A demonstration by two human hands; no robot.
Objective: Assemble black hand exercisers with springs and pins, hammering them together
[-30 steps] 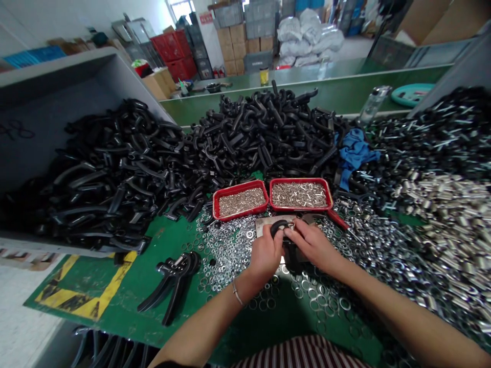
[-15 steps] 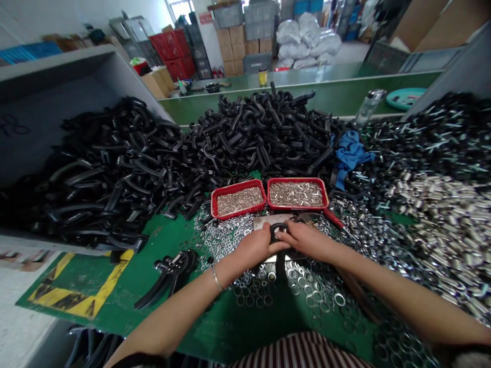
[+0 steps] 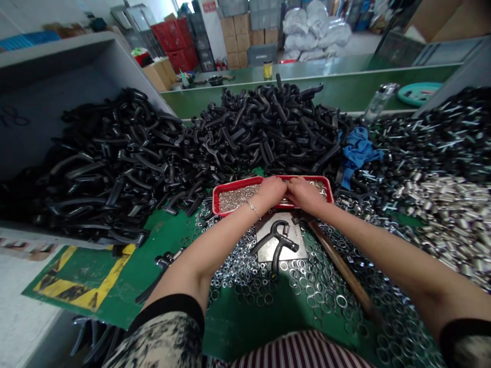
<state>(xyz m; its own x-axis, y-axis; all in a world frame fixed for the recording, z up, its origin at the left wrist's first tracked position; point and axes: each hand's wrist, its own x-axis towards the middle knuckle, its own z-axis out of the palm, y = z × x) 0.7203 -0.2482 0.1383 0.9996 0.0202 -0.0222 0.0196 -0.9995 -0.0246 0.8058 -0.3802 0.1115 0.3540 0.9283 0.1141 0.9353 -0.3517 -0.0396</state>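
Note:
My left hand (image 3: 273, 190) and my right hand (image 3: 305, 194) meet over the right red tray (image 3: 330, 190), which holds small metal pins (image 3: 317, 185). The fingers of both hands are bent and drawn together; their tips are hidden, so what they hold does not show. Below them, a black hand grip strengthener (image 3: 276, 232) with a coil spring lies on a flat metal plate (image 3: 264, 254), touched by neither hand. Beside the plate rests a hammer (image 3: 343, 268) with a wooden handle. The left red tray (image 3: 215, 202) holds smaller metal pieces (image 3: 236, 197).
Black plastic handles (image 3: 264, 122) are heaped behind the trays and in a grey bin (image 3: 126, 66) at left. Metal rings and nuts (image 3: 238, 263) surround the plate. Silvery cylinders (image 3: 452, 204) pile up at right, near a blue cloth (image 3: 358, 148) and a clear bottle (image 3: 379, 102).
Both hands have let go of the grip strengthener, which now lies on the plate. They have moved forward to the right red tray. The view has shifted slightly.

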